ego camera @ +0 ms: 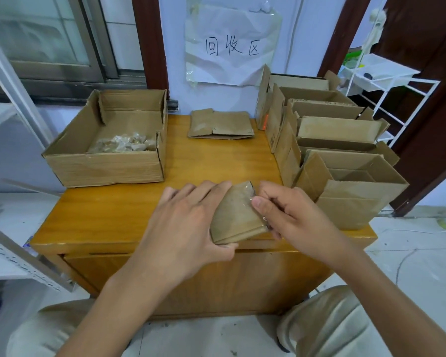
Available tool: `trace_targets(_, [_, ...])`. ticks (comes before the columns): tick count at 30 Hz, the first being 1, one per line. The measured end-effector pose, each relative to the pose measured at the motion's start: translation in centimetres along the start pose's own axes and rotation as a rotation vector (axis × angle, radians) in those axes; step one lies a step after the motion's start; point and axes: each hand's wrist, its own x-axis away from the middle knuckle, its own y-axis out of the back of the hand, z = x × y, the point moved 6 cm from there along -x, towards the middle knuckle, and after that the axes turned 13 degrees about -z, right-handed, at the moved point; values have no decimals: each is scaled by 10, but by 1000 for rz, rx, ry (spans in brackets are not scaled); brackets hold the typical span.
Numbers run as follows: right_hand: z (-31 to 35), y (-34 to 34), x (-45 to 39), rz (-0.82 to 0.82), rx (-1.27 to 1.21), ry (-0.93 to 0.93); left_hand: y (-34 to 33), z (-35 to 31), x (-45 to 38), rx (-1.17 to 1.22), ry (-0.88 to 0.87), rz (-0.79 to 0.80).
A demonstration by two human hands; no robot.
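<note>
A small flattened cardboard box [236, 216] with clear tape on it lies near the front edge of the wooden table [108, 217]. My left hand [186, 222] grips its left side, fingers over the top and thumb under the near edge. My right hand [286, 210] pinches the box's right edge, where the tape sits, between thumb and curled fingers.
An open cardboard box [108, 166] at the back left holds crumpled tape scraps [124, 144]. Flattened boxes [220, 123] lie stacked at the back centre. Several open boxes [345, 181] stand in a row along the right side. A white rack [386, 81] stands beyond them.
</note>
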Motion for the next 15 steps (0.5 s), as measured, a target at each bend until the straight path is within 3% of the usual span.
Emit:
trace_targets(4, [-1, -1, 8, -117, -11, -50, -1, 0, 1, 5, 1, 2])
trace_targets(8, [16, 6, -1, -79, 522, 96, 1, -2, -1, 1, -11, 14])
trace_targets(10, [23, 7, -5, -66, 660, 166, 2, -4, -1, -15, -22, -2])
trace_targets(15, [12, 3, -10, 36, 390, 154, 4, -4, 3, -7, -26, -18])
